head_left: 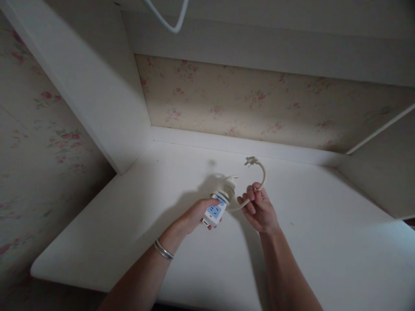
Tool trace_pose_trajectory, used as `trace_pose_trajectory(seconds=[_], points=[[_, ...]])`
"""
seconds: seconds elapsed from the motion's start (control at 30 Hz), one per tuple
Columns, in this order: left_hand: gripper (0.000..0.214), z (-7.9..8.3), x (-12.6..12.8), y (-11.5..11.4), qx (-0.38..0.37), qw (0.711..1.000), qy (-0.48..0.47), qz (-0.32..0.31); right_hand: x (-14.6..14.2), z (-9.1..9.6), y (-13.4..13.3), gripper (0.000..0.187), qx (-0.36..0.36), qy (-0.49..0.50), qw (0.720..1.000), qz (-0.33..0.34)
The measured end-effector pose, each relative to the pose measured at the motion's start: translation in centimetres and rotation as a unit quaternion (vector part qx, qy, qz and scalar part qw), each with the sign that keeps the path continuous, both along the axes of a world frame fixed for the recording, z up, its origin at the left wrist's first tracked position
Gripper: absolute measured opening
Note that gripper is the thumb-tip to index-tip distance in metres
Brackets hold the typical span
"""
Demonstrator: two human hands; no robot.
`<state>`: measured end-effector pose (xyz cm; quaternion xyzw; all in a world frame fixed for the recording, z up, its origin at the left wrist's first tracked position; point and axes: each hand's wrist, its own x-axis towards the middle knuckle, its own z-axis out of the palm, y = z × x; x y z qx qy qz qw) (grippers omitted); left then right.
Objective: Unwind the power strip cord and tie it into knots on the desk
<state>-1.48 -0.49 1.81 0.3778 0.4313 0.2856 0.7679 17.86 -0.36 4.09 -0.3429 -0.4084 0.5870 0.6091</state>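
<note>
My left hand [200,212] is closed around a white power strip [213,214] with blue socket faces, the thumb lying across its top. Several turns of cream power cord [224,190] are wound about the strip's far end. A free length of that cord runs across to my right hand [259,209], whose fingers are curled around it. Beyond those fingers the cord arches up and ends in a plug [250,161] with bare metal prongs, pointing left. Both hands are above the white desktop, and the strip is tilted.
The white desktop [129,233] has a rounded front left corner. A white side panel [113,86] rises at left, another panel [385,172] at right. Floral wallpaper [227,103] covers the back wall under a white shelf [259,52]. A white cable loop [175,29] hangs overhead.
</note>
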Motion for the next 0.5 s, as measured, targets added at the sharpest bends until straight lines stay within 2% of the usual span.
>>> trace_pose_trajectory(seconds=[0.07, 0.2, 0.37, 0.5], points=[[0.035, 0.2, -0.2, 0.2, -0.003, 0.999, -0.041, 0.036, -0.1, 0.2, 0.5, 0.024, 0.015, 0.034, 0.998, -0.044], [0.034, 0.4, -0.9, 0.5, -0.02, 0.99, -0.115, 0.08, -0.3, 0.2, 1.8, 0.019, -0.004, 0.092, 0.993, -0.079], [0.037, 1.0, -1.4, 0.2, -0.02, 0.977, -0.209, 0.028, -0.7, -1.5, 2.9, 0.024, -0.03, 0.091, 0.985, -0.143], [0.04, 1.1, -1.5, -0.2, -0.024, 0.973, -0.227, -0.015, -1.6, -2.3, 2.9, 0.028, -0.061, 0.075, 0.986, -0.137]])
